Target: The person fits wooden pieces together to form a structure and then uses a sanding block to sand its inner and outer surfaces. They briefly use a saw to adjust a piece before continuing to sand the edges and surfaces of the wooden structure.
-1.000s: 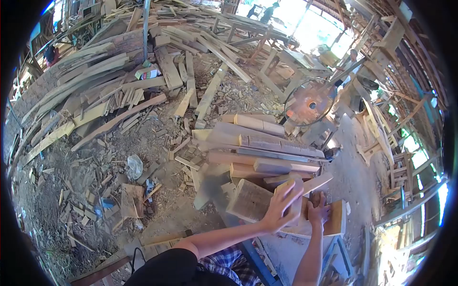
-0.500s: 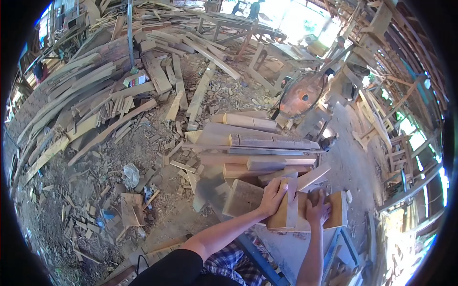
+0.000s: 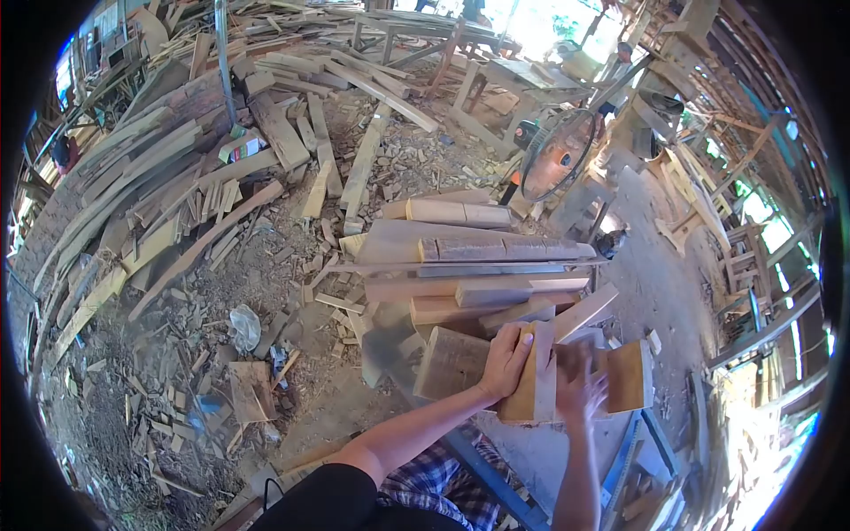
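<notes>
left hand (image 3: 506,365): holding wood (image 3: 525,396) | right hand (image 3: 580,391): blurred | plastic bag (image 3: 245,327): contents unclear

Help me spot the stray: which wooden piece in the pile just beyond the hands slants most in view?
The pale strip just beyond the right hand, slanting up rightward; the other pieces run nearer sideways.

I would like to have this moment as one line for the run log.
left hand: holding wood piece | right hand: blurred, contact unclear | nearby: curved wood block | beyond: wood stack, fan
</notes>
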`<control>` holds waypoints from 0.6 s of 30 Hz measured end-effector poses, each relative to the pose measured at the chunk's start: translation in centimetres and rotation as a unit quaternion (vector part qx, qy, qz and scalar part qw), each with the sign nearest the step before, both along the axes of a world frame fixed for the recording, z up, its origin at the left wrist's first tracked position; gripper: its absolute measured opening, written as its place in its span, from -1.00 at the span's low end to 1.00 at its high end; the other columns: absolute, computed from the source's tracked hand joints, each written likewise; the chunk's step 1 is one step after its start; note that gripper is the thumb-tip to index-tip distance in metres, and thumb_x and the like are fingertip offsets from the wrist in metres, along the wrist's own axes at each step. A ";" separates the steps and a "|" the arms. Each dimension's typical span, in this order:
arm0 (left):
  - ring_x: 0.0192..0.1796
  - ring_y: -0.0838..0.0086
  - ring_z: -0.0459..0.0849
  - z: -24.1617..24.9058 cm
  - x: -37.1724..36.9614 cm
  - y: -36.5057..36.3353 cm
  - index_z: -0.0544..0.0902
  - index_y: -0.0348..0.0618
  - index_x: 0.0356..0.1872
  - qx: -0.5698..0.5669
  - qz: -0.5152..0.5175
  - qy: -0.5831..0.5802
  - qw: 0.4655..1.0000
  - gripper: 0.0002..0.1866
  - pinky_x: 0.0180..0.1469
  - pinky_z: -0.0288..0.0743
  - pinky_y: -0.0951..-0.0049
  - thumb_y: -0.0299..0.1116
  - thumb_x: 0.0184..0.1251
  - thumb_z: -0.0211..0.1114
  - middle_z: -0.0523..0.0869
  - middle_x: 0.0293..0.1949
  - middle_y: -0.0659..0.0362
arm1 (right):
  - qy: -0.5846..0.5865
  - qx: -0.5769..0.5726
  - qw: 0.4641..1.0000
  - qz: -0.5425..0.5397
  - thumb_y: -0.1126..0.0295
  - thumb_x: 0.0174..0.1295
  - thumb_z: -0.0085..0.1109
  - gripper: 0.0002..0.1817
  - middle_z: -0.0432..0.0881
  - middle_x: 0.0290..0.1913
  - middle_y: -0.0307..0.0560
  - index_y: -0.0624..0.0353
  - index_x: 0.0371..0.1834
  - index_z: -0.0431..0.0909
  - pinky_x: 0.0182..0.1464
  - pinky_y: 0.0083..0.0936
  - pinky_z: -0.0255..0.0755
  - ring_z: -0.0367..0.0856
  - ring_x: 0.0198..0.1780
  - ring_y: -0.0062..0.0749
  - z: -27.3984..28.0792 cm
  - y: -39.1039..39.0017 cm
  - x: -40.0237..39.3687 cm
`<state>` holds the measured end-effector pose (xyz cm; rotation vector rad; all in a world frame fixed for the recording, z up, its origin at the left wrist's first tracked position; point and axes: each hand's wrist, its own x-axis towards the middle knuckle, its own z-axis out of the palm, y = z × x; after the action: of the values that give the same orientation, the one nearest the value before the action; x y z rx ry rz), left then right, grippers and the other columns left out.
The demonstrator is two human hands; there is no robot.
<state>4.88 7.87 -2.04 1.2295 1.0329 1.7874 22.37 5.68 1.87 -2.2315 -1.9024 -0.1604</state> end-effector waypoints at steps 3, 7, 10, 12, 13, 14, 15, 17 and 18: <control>0.08 -0.07 0.54 -0.1 0.2 0.1 0.55 -0.28 0.02 -0.001 -0.003 -0.005 1.000 -0.61 0.19 0.38 0.12 -0.12 0.58 -0.01 0.58 -0.04 -0.15 | -0.026 0.003 0.994 0.106 0.02 0.22 0.28 -0.19 0.39 0.17 0.49 -0.38 0.57 0.20 0.26 0.27 0.22 0.36 0.25 0.45 -0.1 -1.8 0.2; 0.07 -0.06 0.55 -0.3 0.1 0.0 0.55 -0.29 0.02 0.001 -0.006 -0.007 1.000 -0.61 0.19 0.38 0.13 -0.13 0.58 -0.01 0.58 -0.05 -0.15 | 0.057 -0.004 0.998 0.016 0.01 0.21 0.29 -0.17 0.38 0.19 0.49 -0.43 0.59 0.18 0.27 0.32 0.19 0.36 0.25 0.47 1.1 3.4 3.2; 0.07 -0.05 0.55 -0.3 0.1 -0.1 0.55 -0.29 0.02 -0.006 -0.012 -0.013 1.000 -0.61 0.19 0.38 0.14 -0.13 0.58 -0.01 0.58 -0.05 -0.14 | 0.021 0.019 0.998 -0.053 0.00 0.19 0.30 -0.17 0.38 0.20 0.47 -0.43 0.57 0.21 0.27 0.34 0.16 0.36 0.24 0.46 -0.8 3.9 2.5; 0.08 -0.05 0.55 -0.2 0.2 0.0 0.55 -0.30 0.03 -0.012 -0.014 -0.011 1.000 -0.61 0.19 0.38 0.14 -0.14 0.58 -0.01 0.58 -0.04 -0.14 | -0.001 -0.015 0.999 0.028 -0.01 0.17 0.31 -0.14 0.37 0.22 0.46 -0.44 0.58 0.17 0.29 0.34 0.16 0.36 0.26 0.45 0.7 -1.7 -1.0; 0.07 -0.05 0.54 -0.1 0.2 0.0 0.54 -0.30 0.00 -0.004 -0.009 -0.016 1.000 -0.62 0.18 0.37 0.15 -0.13 0.59 -0.01 0.58 -0.06 -0.14 | -0.019 -0.052 0.992 0.111 -0.03 0.15 0.32 -0.11 0.36 0.24 0.45 -0.44 0.59 0.14 0.30 0.34 0.16 0.35 0.29 0.44 1.2 -3.5 -1.9; 0.05 -0.05 0.53 -0.1 0.3 -0.1 0.54 -0.30 -0.02 0.003 -0.004 -0.017 1.000 -0.62 0.17 0.37 0.15 -0.12 0.59 -0.01 0.57 -0.07 -0.15 | -0.019 -0.053 0.992 0.109 -0.03 0.15 0.32 -0.11 0.36 0.24 0.45 -0.44 0.59 0.14 0.30 0.34 0.16 0.35 0.29 0.44 1.3 -3.0 -1.6; 0.05 -0.05 0.53 -0.2 0.4 -0.4 0.54 -0.30 -0.02 -0.002 -0.010 -0.015 1.000 -0.62 0.17 0.37 0.15 -0.12 0.59 -0.01 0.57 -0.07 -0.15 | 0.002 -0.059 0.993 0.104 -0.04 0.13 0.32 -0.11 0.36 0.25 0.45 -0.45 0.58 0.15 0.29 0.32 0.18 0.35 0.29 0.43 1.4 -2.2 -1.0; -0.01 -0.07 0.51 0.0 0.1 -0.2 0.51 -0.30 -0.09 -0.026 -0.018 -0.014 0.999 -0.62 0.13 0.38 0.15 -0.11 0.59 -0.02 0.54 -0.13 -0.15 | 0.019 -0.001 0.997 0.069 -0.04 0.11 0.33 -0.12 0.36 0.24 0.45 -0.45 0.56 0.20 0.27 0.31 0.21 0.37 0.28 0.42 -0.3 1.5 1.9; -0.01 -0.07 0.51 -0.1 0.1 0.1 0.51 -0.30 -0.09 -0.026 -0.024 -0.010 0.999 -0.62 0.13 0.38 0.15 -0.11 0.59 -0.02 0.54 -0.13 -0.15 | 0.008 0.063 0.997 0.041 -0.04 0.09 0.34 -0.14 0.37 0.23 0.45 -0.44 0.54 0.24 0.26 0.30 0.22 0.38 0.26 0.42 -1.7 4.1 3.6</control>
<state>4.99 7.93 -2.18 1.1919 1.0236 1.7216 25.98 9.80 0.18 -2.0650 -1.9155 -0.2421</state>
